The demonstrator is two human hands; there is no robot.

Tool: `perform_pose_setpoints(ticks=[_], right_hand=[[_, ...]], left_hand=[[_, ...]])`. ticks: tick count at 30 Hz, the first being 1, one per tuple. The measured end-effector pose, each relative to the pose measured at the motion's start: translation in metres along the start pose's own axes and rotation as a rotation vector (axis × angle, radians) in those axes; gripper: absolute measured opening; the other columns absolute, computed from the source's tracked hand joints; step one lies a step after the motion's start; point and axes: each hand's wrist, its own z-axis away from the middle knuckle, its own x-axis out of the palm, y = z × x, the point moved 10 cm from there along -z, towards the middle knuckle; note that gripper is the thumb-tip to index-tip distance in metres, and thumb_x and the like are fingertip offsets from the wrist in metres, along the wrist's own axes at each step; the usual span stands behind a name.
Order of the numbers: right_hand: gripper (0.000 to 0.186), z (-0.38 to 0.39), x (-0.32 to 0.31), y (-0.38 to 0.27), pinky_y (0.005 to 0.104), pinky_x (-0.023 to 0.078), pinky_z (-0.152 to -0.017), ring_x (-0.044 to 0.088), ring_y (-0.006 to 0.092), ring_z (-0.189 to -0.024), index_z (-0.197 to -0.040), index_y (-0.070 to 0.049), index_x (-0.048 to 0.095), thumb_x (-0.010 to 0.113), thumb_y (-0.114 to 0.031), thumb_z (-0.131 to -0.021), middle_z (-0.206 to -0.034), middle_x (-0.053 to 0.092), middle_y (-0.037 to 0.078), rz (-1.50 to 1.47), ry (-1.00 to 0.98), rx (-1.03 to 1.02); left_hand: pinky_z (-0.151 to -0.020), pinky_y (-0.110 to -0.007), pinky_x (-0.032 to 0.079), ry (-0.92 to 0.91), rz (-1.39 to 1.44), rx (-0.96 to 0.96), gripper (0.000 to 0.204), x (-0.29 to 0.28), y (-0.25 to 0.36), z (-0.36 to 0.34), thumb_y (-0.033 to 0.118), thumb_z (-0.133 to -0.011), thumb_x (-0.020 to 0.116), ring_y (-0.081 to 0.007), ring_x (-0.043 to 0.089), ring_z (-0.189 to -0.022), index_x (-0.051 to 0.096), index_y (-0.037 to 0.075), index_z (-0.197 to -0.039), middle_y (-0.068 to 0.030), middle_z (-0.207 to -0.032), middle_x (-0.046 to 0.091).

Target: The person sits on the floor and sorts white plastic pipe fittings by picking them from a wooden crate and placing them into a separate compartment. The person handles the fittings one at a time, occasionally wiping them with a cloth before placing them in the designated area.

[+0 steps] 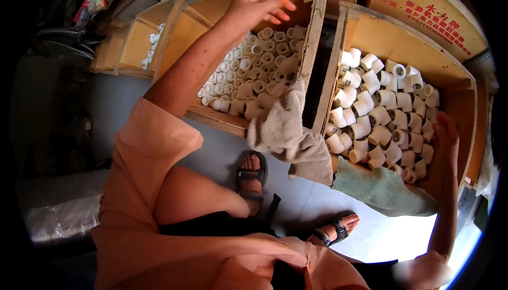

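Observation:
My left hand [264, 5] is raised over the far end of a wooden box [199, 16], its fingers loosely bent and apart. An orange patch shows at its fingertips; what it is I cannot tell. Below, the box holds many small white pipe fittings [259, 73]. My right hand [447, 134] is at the right side of a second wooden box [391, 28], beside a pile of white elbow pipe fittings [381, 118]. Its fingers point away from me, slightly apart and in shade, with nothing visible in them.
A beige cloth [291, 131] and a green cloth [383, 189] drape over the boxes' near edges. Further wooden compartments [138, 44] stand at left, one with white fittings [153, 44]. Upright wooden panels [423, 10] rise behind. My sandalled feet [251, 176] are on the grey floor [296, 200].

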Motion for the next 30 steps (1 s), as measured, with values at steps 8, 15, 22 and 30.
perform_pose_setpoints(ticks=[8, 15, 22, 30], right_hand=[[0.038, 0.02, 0.011, -0.004, 0.0213, 0.046, -0.069, 0.06, 0.0082, -0.083, -0.131, -0.01, 0.054, 0.051, -0.011, -0.093, -0.114, 0.06, 0.001, 0.084, -0.023, -0.011], [0.035, 0.014, 0.01, -0.008, 0.0217, 0.044, -0.072, 0.055, 0.0081, -0.079, -0.13, -0.008, 0.054, 0.05, -0.015, -0.096, -0.108, 0.06, 0.002, 0.123, 0.025, -0.02], [0.033, 0.009, 0.002, 0.004, 0.02, 0.041, -0.067, 0.05, 0.0061, -0.076, -0.128, -0.008, 0.055, 0.049, -0.016, -0.097, -0.104, 0.06, 0.001, -0.003, 0.065, 0.006], [0.032, 0.012, 0.003, 0.006, 0.0178, 0.039, -0.063, 0.049, 0.0037, -0.071, -0.126, -0.009, 0.057, 0.051, -0.015, -0.095, -0.098, 0.063, -0.003, 0.018, 0.105, 0.081]], left_hand=[[-0.071, -0.032, 0.053, 0.359, -0.006, -0.565, 0.037, -0.125, -0.203, 0.034, 0.02, -0.09, 0.06, -0.0166, 0.064, -0.087, 0.055, 0.006, -0.124, -0.0086, -0.11, 0.064], [-0.097, -0.034, 0.045, 0.149, -0.649, -0.486, 0.063, -0.132, -0.265, 0.042, 0.018, -0.078, 0.071, -0.03, 0.056, -0.115, 0.047, 0.004, -0.135, -0.0181, -0.126, 0.057], [-0.105, -0.036, 0.039, 0.037, -0.997, -0.387, 0.07, -0.108, -0.266, 0.014, 0.018, -0.077, 0.071, -0.0324, 0.048, -0.125, 0.042, 0.004, -0.139, -0.0198, -0.136, 0.048], [-0.104, -0.044, 0.039, -0.023, -1.223, -0.467, 0.062, -0.103, -0.264, 0.005, 0.027, -0.078, 0.069, -0.0351, 0.041, -0.129, 0.049, 0.016, -0.136, -0.0127, -0.139, 0.044]])
